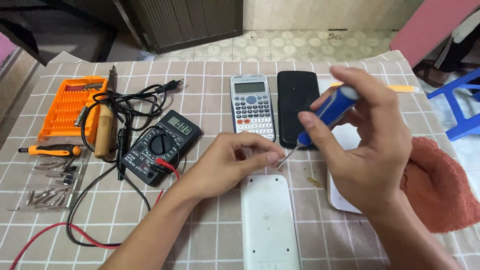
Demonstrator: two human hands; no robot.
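Note:
My right hand (pixel 367 145) grips a blue-handled screwdriver (pixel 330 107), its thin metal tip pointing down-left. My left hand (pixel 232 160) pinches its fingers right at that tip, just above the top edge of a white device back cover (pixel 270 225) lying face down on the checked tablecloth. Whether a screw sits between the fingers cannot be made out. Behind the hands lie a grey calculator (pixel 252 106) and a black slab-shaped case (pixel 296 102).
A black multimeter (pixel 160 146) with red and black leads lies left of centre. Further left are a wood-handled soldering iron (pixel 104 131), an orange bit case (pixel 70 106), an orange screwdriver (pixel 50 149) and loose bits (pixel 50 192). A rust-red cloth (pixel 440 187) is at right; a blue stool (pixel 462 102) stands beyond the table.

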